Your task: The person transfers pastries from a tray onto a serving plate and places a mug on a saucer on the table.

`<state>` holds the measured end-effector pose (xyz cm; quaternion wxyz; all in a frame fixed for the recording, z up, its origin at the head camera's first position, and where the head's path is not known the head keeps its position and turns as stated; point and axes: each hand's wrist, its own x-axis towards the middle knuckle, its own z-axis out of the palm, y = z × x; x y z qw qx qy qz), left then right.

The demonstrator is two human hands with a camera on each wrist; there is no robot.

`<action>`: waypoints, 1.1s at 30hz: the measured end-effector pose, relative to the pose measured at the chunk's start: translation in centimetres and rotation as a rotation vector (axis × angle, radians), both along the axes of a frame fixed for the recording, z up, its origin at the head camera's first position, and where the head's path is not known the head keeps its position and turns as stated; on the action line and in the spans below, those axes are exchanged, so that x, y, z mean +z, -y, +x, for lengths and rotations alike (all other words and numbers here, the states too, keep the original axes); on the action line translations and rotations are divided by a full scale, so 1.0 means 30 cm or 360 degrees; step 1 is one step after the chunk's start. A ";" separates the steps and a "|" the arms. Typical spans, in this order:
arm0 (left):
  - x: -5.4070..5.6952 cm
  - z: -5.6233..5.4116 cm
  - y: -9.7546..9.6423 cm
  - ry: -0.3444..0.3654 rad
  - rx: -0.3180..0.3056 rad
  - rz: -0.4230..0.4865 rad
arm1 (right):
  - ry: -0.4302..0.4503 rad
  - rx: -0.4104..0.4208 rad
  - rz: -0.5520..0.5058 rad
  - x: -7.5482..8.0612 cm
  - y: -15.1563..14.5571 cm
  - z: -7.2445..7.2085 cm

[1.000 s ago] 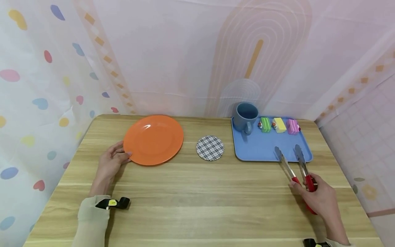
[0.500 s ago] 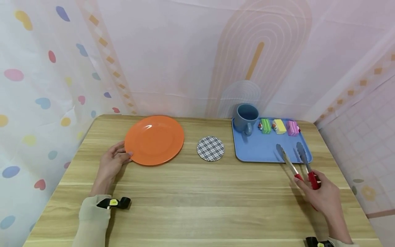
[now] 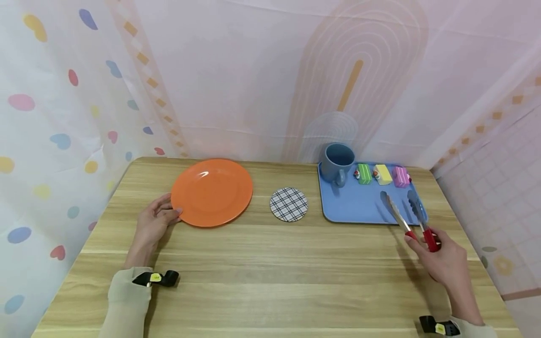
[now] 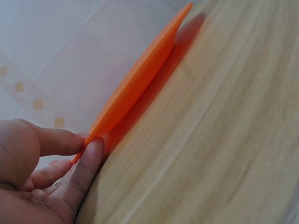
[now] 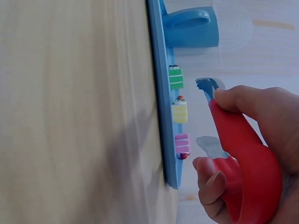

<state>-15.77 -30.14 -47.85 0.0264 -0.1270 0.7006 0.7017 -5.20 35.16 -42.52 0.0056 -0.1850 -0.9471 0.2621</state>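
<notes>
My left hand (image 3: 153,223) pinches the left rim of an orange plate (image 3: 212,192), thumb on top and fingers under the edge, as the left wrist view shows. My right hand (image 3: 444,259) grips red-handled metal tongs (image 5: 243,154), whose two arms are spread apart with nothing between them. The tong tips reach over the front right of a blue tray (image 3: 351,209). Along the tray's back lie a green cake slice (image 3: 364,174), a yellow cake slice (image 3: 383,174) and a pink cake slice (image 3: 400,177), the pink one closest to the tong tips.
A blue mug (image 3: 336,164) stands at the tray's back left corner, handle toward the front. Between plate and tray lies a round checked coaster (image 3: 289,204). Patterned curtains (image 3: 236,84) hang behind and beside the wooden table (image 3: 270,286).
My right hand has moved forward and slightly right, carrying the tongs further over the tray toward the cake slices. The left hand stays at the plate.
</notes>
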 end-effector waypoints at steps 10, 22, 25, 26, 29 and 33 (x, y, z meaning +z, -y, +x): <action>0.002 0.002 0.002 0.0014 -0.0006 -0.0030 | 0.0001 0.0003 -0.0024 0.015 0.004 -0.032; -0.001 0.000 -0.002 0.0011 0.0000 -0.0050 | 0.0012 -0.0028 -0.0019 0.016 -0.003 -0.060; -0.001 -0.001 -0.001 0.0014 0.0000 -0.0046 | 0.0024 -0.0053 -0.0029 0.012 -0.006 -0.066; 0.000 -0.001 -0.001 0.0013 0.0000 -0.0043 | 0.0029 -0.0060 -0.0031 0.010 -0.008 -0.068; 0.001 0.001 0.000 0.0015 -0.0004 -0.0037 | 0.0019 -0.0065 -0.0029 0.003 -0.012 -0.075; 0.003 0.004 0.001 0.0007 -0.0008 -0.0036 | -0.0009 -0.0070 -0.0020 -0.004 -0.018 -0.086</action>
